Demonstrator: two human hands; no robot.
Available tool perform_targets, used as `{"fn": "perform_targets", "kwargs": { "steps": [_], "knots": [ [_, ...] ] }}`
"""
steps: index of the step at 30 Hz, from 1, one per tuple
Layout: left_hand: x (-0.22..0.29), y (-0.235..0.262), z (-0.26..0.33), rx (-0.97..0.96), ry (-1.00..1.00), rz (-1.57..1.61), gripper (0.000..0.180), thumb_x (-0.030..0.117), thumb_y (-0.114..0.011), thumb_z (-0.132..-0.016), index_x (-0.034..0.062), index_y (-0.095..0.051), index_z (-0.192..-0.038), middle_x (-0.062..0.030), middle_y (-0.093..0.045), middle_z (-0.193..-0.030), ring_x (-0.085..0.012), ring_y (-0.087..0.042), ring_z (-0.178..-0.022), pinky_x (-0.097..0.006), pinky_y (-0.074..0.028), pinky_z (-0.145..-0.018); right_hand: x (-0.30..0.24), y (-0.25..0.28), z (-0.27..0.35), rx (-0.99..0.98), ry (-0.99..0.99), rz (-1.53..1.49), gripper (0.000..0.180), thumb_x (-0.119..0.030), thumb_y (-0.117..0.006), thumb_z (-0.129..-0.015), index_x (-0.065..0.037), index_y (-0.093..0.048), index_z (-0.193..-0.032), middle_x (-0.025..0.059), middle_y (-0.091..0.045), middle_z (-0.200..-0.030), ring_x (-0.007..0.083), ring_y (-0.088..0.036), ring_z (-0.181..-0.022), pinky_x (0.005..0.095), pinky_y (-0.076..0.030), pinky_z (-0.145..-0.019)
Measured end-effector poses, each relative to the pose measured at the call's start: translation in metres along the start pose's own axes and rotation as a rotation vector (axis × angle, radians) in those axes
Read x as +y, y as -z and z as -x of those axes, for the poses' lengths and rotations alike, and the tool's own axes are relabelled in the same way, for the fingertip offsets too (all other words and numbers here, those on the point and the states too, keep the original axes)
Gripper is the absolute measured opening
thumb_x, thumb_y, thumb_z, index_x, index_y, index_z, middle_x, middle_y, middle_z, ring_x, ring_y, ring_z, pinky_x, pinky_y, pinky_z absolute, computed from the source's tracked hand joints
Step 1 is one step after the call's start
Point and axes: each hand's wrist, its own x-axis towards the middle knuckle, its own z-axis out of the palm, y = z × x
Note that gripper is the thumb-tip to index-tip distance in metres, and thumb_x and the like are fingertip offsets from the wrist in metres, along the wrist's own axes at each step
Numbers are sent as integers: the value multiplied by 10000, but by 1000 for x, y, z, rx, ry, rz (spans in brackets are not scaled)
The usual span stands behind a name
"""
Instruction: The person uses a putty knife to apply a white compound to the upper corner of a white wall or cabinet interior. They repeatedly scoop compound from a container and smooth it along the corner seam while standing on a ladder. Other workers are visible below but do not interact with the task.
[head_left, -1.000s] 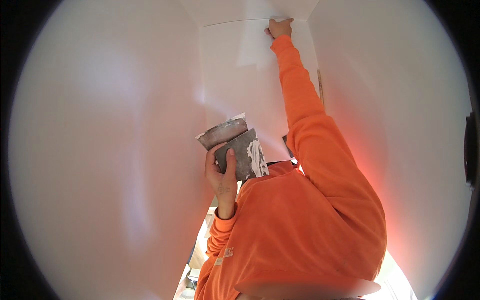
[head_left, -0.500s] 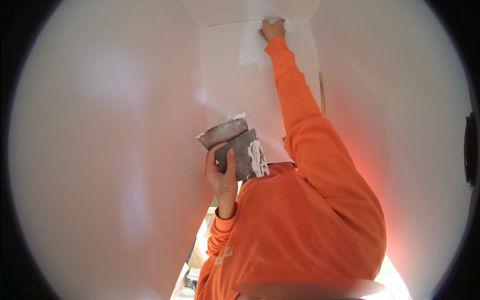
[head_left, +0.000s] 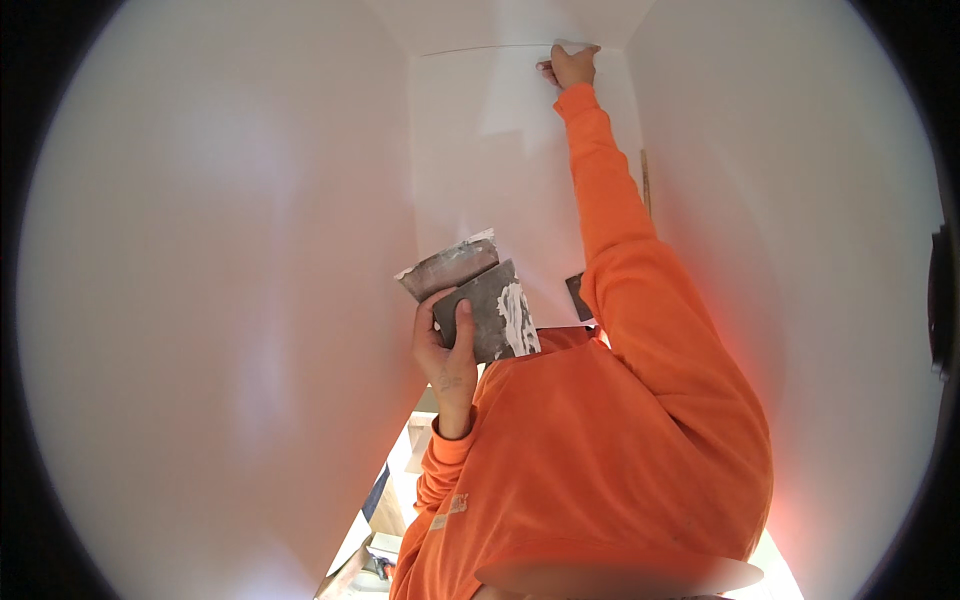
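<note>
My left hand (head_left: 447,350), raised in front of my chest, is closed on two flat, wide grey putty knives. White filler is smeared along the side of the nearer putty knife (head_left: 485,312). Behind it, tilted, the other putty knife (head_left: 450,265) carries white filler along its edge. My right arm stretches far up to the end wall. There my right hand (head_left: 573,67) is closed, with its fingers curled, against the thin line where wall and ceiling surface meet. A pale, thin edge shows at its fingertips; what it is I cannot make out.
Smooth white walls stand close on both sides, the left wall (head_left: 230,300) and the right wall (head_left: 790,250). A narrow wooden strip (head_left: 646,182) stands at the right corner. A dark rectangular piece (head_left: 579,297) shows partly behind my right sleeve. Lower left, tools and boards lie below.
My right hand has slid a little to the right along the line at the top. The dark rectangle beside my sleeve has come into sight. My left hand keeps its hold on the putty knives.
</note>
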Motion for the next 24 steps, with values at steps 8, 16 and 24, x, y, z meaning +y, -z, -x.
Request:
{"fn": "perform_targets", "kwargs": {
  "steps": [8,16,24],
  "knots": [
    [-1,-1,-2,-4,-70,-45,194,94,-639,-906,-5,-600,-1068,-29,-571,-938,-92,-511,-831,-227,-412,-744,1,-9,-7,-217,-174,-45,632,-191,-569,-851,101,-289,-1336,115,-659,-751,116,-596,-579,227,-471,-489],
    [-2,0,-3,-8,-101,-81,195,84,-632,-905,-3,-595,-1076,-23,-567,-916,-75,-507,-780,-212,-409,-698,14,-2,40,-323,57,70,343,-239,-588,-861,-4,-625,-1108,75,-665,-843,128,-605,-652,254,-489,-594],
    [-5,4,-5,-22,17,-38,207,91,-638,-899,-10,-609,-1077,-59,-590,-1048,-122,-518,-979,-247,-400,-880,5,61,83,-223,71,3,378,-172,-572,-872,3,-553,-1207,73,-669,-835,133,-612,-695,247,-481,-630]
  ]
}}
